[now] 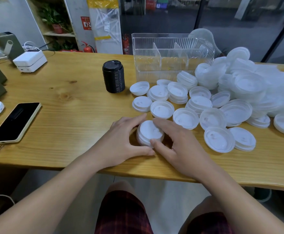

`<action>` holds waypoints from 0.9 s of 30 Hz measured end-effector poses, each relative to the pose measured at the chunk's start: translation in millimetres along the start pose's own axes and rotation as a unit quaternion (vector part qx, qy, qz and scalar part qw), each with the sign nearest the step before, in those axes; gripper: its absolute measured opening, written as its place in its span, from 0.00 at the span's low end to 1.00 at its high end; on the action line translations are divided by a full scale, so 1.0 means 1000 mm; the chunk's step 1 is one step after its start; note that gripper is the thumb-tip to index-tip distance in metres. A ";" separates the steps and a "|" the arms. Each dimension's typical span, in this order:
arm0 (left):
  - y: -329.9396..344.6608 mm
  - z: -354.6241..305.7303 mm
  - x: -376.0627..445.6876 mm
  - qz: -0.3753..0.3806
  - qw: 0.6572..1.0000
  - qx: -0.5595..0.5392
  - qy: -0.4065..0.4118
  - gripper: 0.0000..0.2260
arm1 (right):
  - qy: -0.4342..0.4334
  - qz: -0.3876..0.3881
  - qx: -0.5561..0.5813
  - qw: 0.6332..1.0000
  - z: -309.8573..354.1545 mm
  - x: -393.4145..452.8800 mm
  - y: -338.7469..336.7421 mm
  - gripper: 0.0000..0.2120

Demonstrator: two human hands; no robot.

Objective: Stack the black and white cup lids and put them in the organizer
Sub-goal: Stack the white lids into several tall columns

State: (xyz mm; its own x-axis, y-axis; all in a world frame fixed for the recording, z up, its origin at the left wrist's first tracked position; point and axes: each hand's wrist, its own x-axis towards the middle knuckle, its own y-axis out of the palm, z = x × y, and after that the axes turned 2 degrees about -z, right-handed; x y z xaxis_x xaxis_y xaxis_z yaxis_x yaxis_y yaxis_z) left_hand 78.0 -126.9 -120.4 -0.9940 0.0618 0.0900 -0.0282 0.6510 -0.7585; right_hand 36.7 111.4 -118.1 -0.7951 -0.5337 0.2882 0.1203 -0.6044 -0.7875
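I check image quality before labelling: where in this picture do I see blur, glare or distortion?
Head view: the loose white lids at far right wash out into a bright blur; the table edge bows from wide-angle distortion; the clear organizer shows pale reflections; both hands, left hand and right hand, look sharp.

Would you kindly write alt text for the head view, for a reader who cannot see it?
Both hands, left hand and right hand, hold a short stack of white lids on a wooden table. A black lid stack, an empty clear organizer and many loose white lids lie beyond.
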 end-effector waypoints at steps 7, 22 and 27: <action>0.006 -0.004 -0.001 0.009 0.999 0.045 0.009 0.38 | -0.007 -0.201 -0.058 0.978 -0.012 -0.008 0.000 0.20; 0.007 -0.009 -0.003 0.004 0.998 0.051 0.031 0.34 | 0.003 -0.204 -0.198 0.959 -0.036 -0.004 0.005 0.03; 0.006 -0.007 -0.003 0.001 0.999 0.041 0.035 0.35 | 0.006 -0.196 -0.174 0.965 -0.037 -0.002 0.004 0.05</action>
State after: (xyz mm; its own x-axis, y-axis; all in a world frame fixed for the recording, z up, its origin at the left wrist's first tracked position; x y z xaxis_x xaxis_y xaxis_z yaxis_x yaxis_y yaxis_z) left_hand 81.8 -118.1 -120.8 -0.9845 0.1176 0.1299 -0.0365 0.5875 -0.8084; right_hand 17.4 131.8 -142.2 -0.7456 -0.2964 0.5968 -0.3966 -0.5224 -0.7549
